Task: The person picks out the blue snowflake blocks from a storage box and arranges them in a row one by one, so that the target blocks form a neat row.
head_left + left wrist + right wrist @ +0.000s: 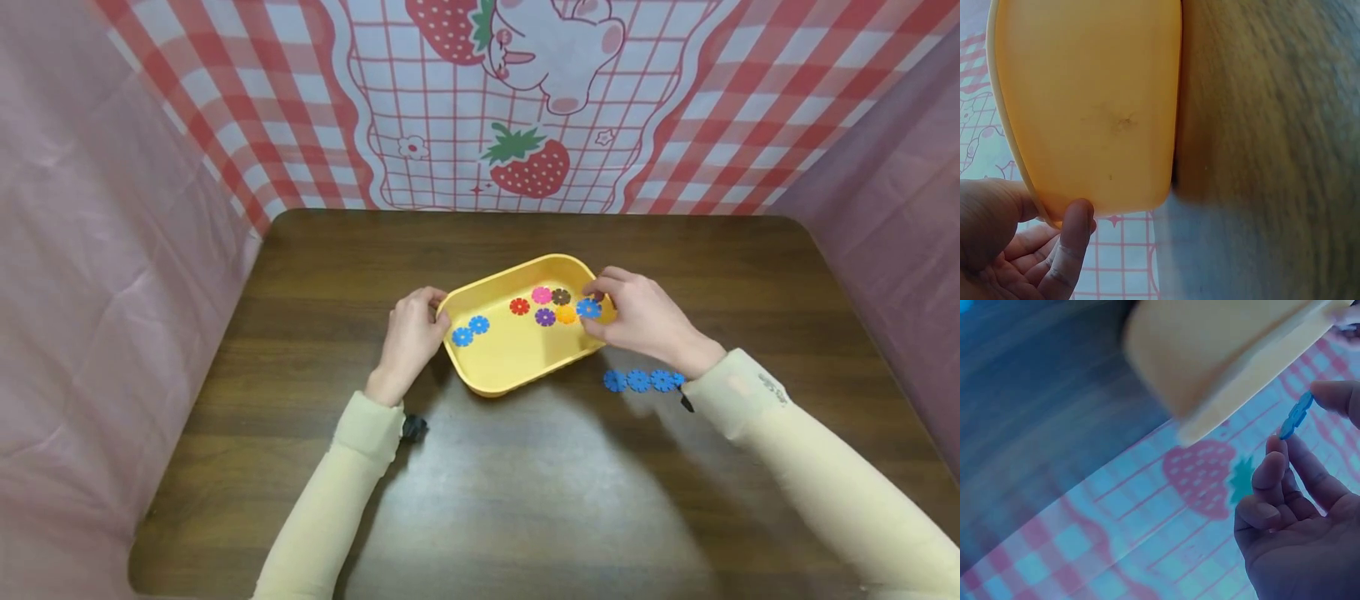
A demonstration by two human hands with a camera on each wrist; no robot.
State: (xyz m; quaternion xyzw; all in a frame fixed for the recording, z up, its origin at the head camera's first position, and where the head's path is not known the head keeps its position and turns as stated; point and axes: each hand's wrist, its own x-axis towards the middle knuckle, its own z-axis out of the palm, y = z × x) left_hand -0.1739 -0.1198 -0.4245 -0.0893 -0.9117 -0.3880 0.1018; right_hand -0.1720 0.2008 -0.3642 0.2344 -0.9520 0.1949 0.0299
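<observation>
A yellow plastic tray (510, 358) stands on the brown table, turned at a slant. My left hand (412, 327) grips its left rim, thumb on one side of the wall and fingers on the other, as the left wrist view shows. Over the tray's right end, my right hand (647, 312) pinches a blue snowflake disc (1297, 415) by its edges between thumb and finger. Two blue discs (462, 337) lie at the tray's left end. Red (519, 307), pink (542, 295), brown (561, 297), purple (545, 317) and orange (566, 314) discs are grouped right of its middle.
A row of joined blue discs (638, 381) lies on the table (510, 500) below my right wrist, its right end partly covered. Behind the table's back edge hangs a checked strawberry cloth (450, 167); pink curtains (112, 292) flank both sides.
</observation>
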